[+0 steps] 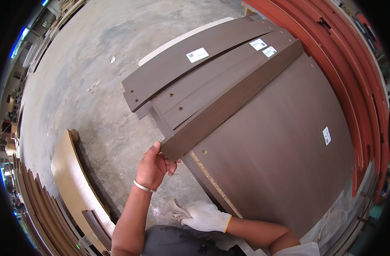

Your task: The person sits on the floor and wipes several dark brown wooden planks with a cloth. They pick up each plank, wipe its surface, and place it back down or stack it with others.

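We see the left hand [151, 165], its grip clamped on the near end of a narrow brown board [231, 106], fingers curled beneath, presumably to steady its length; the board runs beside a wide brown panel [274, 149]. The gloved right hand [206, 216], near that panel, has its grip closed around a crumpled pale cloth [179, 210], probably bunched for compactness.

Right hand [203, 216] in yellow-hemmed white glove [214, 219]; pale bangle [144, 186]; white sleeve [303, 249]
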### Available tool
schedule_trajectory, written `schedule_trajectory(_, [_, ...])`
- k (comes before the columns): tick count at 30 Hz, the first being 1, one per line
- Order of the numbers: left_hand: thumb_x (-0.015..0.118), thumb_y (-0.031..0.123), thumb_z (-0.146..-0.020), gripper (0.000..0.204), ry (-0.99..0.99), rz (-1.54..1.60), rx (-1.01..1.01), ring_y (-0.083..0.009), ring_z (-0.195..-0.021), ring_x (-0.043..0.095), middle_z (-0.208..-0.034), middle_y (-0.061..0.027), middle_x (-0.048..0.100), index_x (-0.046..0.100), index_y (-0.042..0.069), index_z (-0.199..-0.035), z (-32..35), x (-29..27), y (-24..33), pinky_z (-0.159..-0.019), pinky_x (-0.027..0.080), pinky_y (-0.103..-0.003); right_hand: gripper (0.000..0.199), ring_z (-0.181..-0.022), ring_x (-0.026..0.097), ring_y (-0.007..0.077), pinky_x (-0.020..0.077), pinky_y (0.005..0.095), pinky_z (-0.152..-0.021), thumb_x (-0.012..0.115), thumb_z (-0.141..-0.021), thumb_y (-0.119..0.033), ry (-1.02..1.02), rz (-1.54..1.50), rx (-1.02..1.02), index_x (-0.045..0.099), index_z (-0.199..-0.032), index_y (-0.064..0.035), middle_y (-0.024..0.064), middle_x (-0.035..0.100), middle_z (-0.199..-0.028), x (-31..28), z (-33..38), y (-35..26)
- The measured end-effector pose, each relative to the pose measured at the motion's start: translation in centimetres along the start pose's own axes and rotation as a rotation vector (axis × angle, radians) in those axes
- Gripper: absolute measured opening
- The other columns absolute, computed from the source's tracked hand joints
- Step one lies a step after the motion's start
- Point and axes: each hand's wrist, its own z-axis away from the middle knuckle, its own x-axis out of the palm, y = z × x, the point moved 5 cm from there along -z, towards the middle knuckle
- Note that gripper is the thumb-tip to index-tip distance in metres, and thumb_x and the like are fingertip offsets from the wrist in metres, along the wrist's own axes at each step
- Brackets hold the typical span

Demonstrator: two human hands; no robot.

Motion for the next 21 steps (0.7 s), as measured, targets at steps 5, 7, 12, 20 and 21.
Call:
schedule_trajectory(5, [0.040, 0.050, -0.109, 0.051, 0.062, 0.089, -0.073, -0.0225, -0.059, 0.059, -0.083, -0.0194, 0.069, 0.061, 0.004, -0.111, -0.4, 0.6, 0.0, -0.052, 0.042, -0.032, 0.038, -0.097, 0.066, 0.0450, 0.0508, 0.0536, -0.084, 0.063, -0.089, -0.037, 0.013, -0.008, -0.028, 0.068, -0.106, -0.0043, 0.0232, 0.070, -0.097, 0.5, -0.1, 0.3])
schedule_trajectory(7, [0.040, 0.050, -0.109, 0.051, 0.061, 0.111, -0.072, -0.0229, -0.060, 0.059, -0.083, -0.0192, 0.069, 0.061, 0.004, -0.112, -0.4, 0.4, 0.0, -0.052, 0.042, -0.033, 0.037, -0.097, 0.066, 0.0448, 0.0509, 0.0534, -0.084, 0.063, -0.089, -0.037, 0.022, -0.015, -0.033, 0.068, -0.106, -0.0041, 0.0233, 0.070, -0.098, 0.5, -0.1, 0.2])
schedule_trajectory(12, [0.040, 0.051, -0.109, 0.052, 0.076, 0.109, -0.083, -0.0236, -0.061, 0.060, -0.085, -0.0188, 0.069, 0.061, 0.004, -0.111, -0.6, -0.2, -0.4, -0.053, 0.043, -0.033, 0.037, -0.099, 0.065, 0.0442, 0.0508, 0.0529, -0.084, 0.062, -0.089, -0.037, 0.033, -0.039, -0.028, 0.067, -0.106, -0.0039, 0.0227, 0.070, -0.101, 0.4, -0.1, 0.0])
schedule_trajectory(20, [0.070, 0.018, -0.099, 0.031, 0.120, -0.451, 0.244, -0.0161, -0.080, 0.062, -0.096, -0.0069, 0.067, 0.063, -0.002, -0.121, 0.8, 1.3, 2.1, -0.073, 0.053, -0.029, 0.036, -0.102, 0.064, 0.0436, 0.0501, 0.0525, -0.086, 0.062, -0.089, -0.035, 0.033, -0.028, -0.008, 0.066, -0.109, -0.0049, 0.0217, 0.069, -0.103, -0.4, 0.2, -0.1])
schedule_trajectory(21, [0.079, 0.000, -0.086, 0.040, 0.142, -0.423, 0.336, -0.0159, -0.085, 0.061, -0.105, -0.0069, 0.064, 0.063, -0.001, -0.123, 0.9, 1.4, 2.0, -0.079, 0.053, -0.028, 0.036, -0.103, 0.063, 0.0435, 0.0499, 0.0525, -0.086, 0.062, -0.089, -0.034, 0.034, -0.047, -0.028, 0.066, -0.109, -0.0049, 0.0216, 0.068, -0.103, -0.4, 0.3, -0.4])
